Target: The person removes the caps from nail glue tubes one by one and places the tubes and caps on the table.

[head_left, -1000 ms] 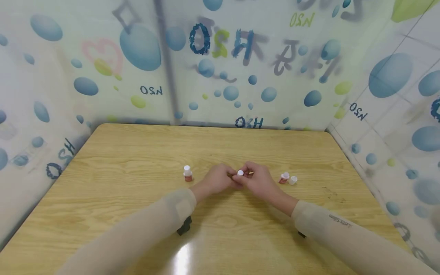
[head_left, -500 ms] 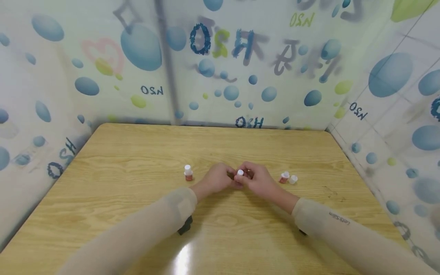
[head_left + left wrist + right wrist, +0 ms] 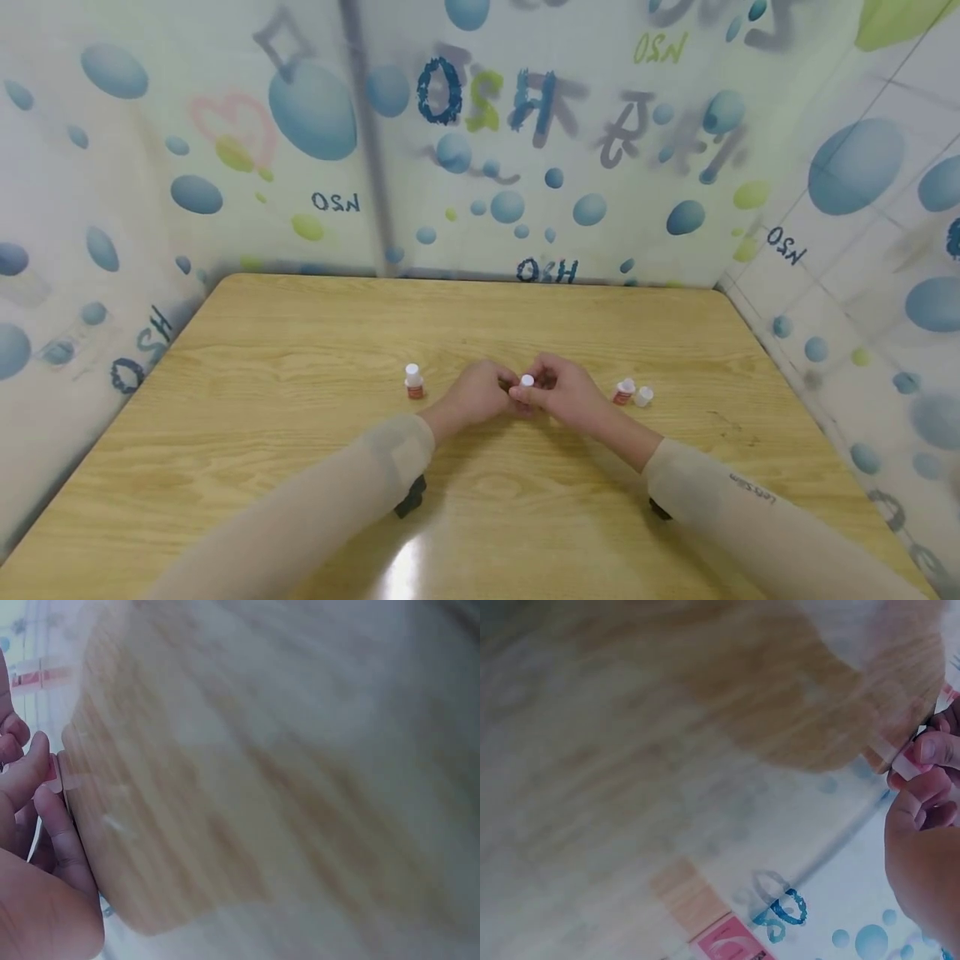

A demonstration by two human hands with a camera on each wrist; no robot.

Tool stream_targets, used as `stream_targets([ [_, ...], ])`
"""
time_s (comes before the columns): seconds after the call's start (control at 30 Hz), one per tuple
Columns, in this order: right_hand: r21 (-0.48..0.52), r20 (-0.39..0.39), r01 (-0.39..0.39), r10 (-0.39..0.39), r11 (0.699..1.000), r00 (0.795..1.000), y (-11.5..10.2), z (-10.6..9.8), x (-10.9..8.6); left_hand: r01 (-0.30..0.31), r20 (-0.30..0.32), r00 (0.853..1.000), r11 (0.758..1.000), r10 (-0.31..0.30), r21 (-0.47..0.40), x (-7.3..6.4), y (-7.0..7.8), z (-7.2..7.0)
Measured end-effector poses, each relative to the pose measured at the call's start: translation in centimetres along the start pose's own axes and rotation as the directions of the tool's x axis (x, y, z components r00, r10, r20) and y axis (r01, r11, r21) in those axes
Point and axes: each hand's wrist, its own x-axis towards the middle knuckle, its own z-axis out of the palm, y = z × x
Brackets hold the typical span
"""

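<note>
Bottle [image 3: 527,382] remains clamped in left hand [image 3: 483,394] and right hand [image 3: 564,395], loose cap [image 3: 643,397] to its right, grip unchanged: handling seems unfinished.

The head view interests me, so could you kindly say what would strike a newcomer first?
Probably the left hand and right hand, meeting around a small white-topped bottle near the middle of the wooden table. Next, the wall behind, with blue spots and large mirrored lettering. Then a red-labelled bottle left of the hands, and a second bottle beside a white cap to their right.
</note>
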Motion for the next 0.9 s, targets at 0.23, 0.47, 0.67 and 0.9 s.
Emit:
stream_targets([
  [0.23, 0.018, -0.022, 0.044, -0.044, 0.999, 0.999, -0.10, 0.06, -0.27, 0.022, 0.025, 0.999, 1.000, -0.022, -0.021, -0.16, 0.26, -0.08],
  [0.47, 0.047, -0.032, 0.052, -0.050, 0.998, 0.998, -0.26, 0.22, -0.39, 0.035, 0.021, 0.999, 0.999, -0.034, -0.020, -0.26, 0.24, -0.03],
  [0.67, 0.045, -0.032, 0.046, -0.045, 0.998, 0.998, -0.33, 0.21, -0.48, 0.029, 0.013, 0.999, 0.999, -0.029, -0.031, -0.43, 0.29, 0.04],
  [0.9, 0.009, -0.015, 0.076, -0.075, 0.997, 0.997, 0.09, 0.13, -0.20, 0.011, -0.001, 1.000, 1.000, -0.011, -0.011, -0.29, 0.19, 0.11],
])
